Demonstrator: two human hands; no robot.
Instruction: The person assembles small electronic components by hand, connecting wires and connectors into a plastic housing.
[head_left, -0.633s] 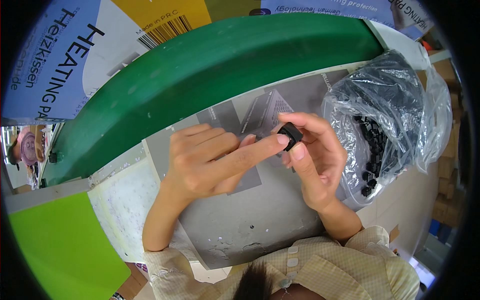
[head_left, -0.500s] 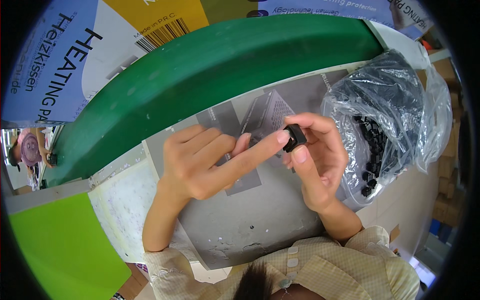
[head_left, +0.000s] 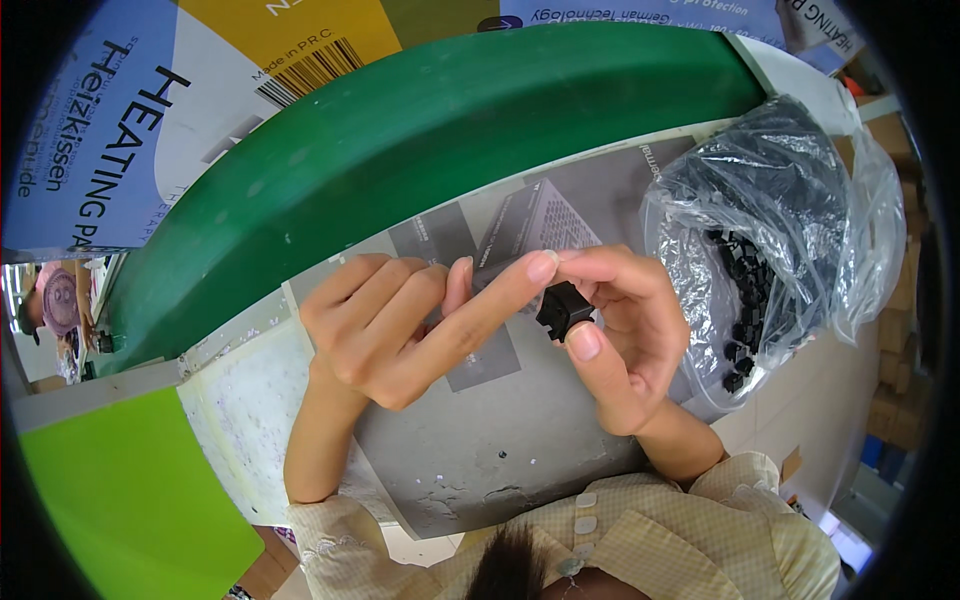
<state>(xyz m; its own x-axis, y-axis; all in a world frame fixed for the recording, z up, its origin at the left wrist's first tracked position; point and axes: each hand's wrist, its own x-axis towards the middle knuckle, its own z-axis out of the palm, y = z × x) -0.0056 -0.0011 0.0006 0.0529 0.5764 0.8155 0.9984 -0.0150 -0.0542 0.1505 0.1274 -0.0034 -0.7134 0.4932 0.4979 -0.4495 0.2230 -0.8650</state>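
My right hand holds a small black plastic block between thumb and fingers. The block has a notched, open end facing left. My left hand is beside it, with the index finger stretched out and its tip at my right index fingertip, just above the block. The other left fingers are curled in, so whatever may lie inside them is hidden. Both hands are raised over a grey printed sheet on the table.
A clear plastic bag with several black pieces stands at the right. A green curved band runs behind the table, with printed cartons beyond it. A light green panel is at the lower left. Another person appears at the far left.
The black block has turned and dropped slightly to the left in my right hand. My left index finger has come off the block's opening and shifted up and left.
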